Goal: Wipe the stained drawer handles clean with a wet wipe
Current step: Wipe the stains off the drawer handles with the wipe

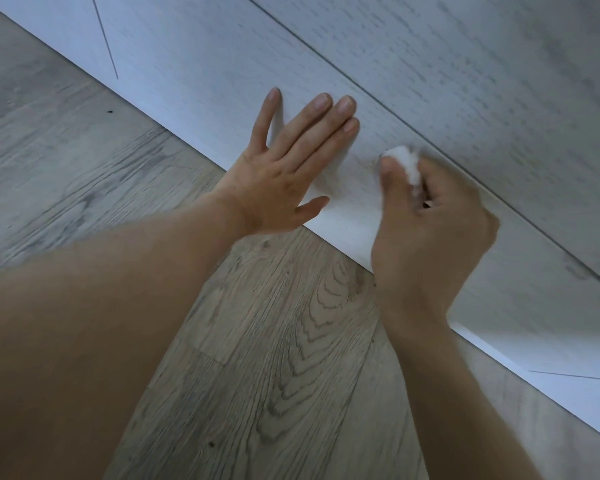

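A: Under both hands, what surface?

B: Pale woodgrain drawer front (194, 64), dark seam line (326, 64) just beyond the fingertips. Grey-brown wood-look floor (274, 341) below the wrists.

A: Left hand?

B: Left hand (284, 168) flat on the panel, fingers spread, holding nothing.

A: Right?

B: Right hand (426, 237) just right of it, apart, fingers curled tight on a bunched white wet wipe (407, 162) pressed to the panel near the seam. Blurred there.

A: Handle? Containers?

B: Can't make out a handle. Drawers shut, contents hidden.
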A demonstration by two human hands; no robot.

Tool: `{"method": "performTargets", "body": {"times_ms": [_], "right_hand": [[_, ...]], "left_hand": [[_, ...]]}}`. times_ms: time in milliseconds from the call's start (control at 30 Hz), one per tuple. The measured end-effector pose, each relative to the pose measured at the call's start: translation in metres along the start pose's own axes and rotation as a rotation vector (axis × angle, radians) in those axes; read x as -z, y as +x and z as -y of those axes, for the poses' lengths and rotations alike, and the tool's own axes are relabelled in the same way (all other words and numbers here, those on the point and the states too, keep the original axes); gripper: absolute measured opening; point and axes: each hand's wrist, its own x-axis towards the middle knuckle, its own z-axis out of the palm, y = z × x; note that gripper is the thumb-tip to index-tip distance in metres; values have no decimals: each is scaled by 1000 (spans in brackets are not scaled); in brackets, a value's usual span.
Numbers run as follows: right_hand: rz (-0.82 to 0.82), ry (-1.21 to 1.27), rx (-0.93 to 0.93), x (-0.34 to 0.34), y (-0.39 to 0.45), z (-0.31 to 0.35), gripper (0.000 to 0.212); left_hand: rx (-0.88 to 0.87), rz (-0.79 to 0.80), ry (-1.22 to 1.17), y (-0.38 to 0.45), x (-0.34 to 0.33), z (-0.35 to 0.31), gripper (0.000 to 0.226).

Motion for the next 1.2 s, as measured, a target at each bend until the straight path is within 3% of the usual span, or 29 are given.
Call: {"method": "performTargets", "body": {"times_ms": [67, 167, 267, 533, 733, 967, 1200], "right_hand": [[-10, 123, -190, 7, 1, -2, 29], [-9, 201, -239, 15, -4, 1, 16], [-4, 148, -105, 6, -6, 8, 26], [-13, -141, 268, -1, -10, -14, 23], [-79, -54, 148, -1, -14, -8, 21], [26, 92, -121, 8, -11, -1, 26], [70, -136, -73, -3, -1, 12, 33]], "left_hand": [[-1, 2, 1, -1, 0, 0, 95], [-7, -7, -1, -1, 0, 5, 93], [-19, -10, -2, -1, 0, 3, 94], [-20, 4, 11, -1, -1, 5, 93], [-1, 3, 6, -1, -2, 1, 94], [-20, -1, -1, -1, 1, 3, 92], [-17, -4, 11, 0, 0, 2, 93]]}}
